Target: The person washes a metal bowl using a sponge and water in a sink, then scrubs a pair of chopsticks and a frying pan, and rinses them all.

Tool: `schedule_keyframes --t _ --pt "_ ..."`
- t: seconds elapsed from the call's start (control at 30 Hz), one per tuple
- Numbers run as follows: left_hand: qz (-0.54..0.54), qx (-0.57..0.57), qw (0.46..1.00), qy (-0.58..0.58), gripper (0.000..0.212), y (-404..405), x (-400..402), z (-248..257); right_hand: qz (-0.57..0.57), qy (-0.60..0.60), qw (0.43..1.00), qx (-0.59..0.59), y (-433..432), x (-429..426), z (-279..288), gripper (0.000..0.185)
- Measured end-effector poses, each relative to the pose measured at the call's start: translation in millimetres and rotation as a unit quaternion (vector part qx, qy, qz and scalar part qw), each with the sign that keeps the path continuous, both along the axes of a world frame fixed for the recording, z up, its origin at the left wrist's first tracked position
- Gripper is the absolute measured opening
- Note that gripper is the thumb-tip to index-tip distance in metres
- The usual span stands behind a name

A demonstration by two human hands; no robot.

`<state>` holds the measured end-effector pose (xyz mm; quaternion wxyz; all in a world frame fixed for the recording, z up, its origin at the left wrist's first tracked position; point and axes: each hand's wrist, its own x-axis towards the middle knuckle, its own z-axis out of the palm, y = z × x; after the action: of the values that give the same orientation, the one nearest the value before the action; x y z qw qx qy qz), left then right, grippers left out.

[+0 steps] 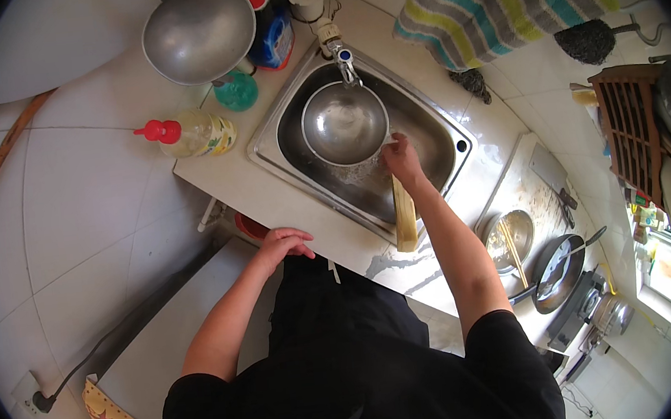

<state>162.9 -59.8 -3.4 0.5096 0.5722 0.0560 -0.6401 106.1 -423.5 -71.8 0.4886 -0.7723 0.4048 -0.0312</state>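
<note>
A round stainless steel bowl sits in the metal sink, below the tap. Beside the bowl's lower right rim is my right hand, its fingers bent. Whether they grip the rim cannot be told. Under that hand, a pale wooden strip reaches from inside the sink over its front edge; its upper end is hidden. My left hand holds nothing and hovers by the counter's front edge, fingers slightly apart.
Left of the sink stand a red-capped bottle, a green container and a blue bottle, near a metal ladle. To the right are a pan with chopsticks, a frying pan and a cleaver. A striped towel hangs above.
</note>
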Motion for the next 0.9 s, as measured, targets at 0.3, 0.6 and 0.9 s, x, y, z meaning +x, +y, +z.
schedule_keyframes --t 0.3,0.6,0.9 --pt "-0.018 0.015 0.998 -0.054 0.026 0.5 -9.2 -7.2 0.382 0.025 0.826 -0.413 11.3 17.4 51.7 0.034" --pt "-0.051 -0.027 0.985 -0.163 0.026 9.2 -25.9 -11.7 0.365 -0.029 0.927 -0.085 3.8 76.4 104.4 0.014" --pt "-0.011 -0.067 0.984 -0.166 0.026 -30.9 61.3 28.1 0.363 -0.014 0.915 0.177 -31.3 122.9 91.5 0.032"
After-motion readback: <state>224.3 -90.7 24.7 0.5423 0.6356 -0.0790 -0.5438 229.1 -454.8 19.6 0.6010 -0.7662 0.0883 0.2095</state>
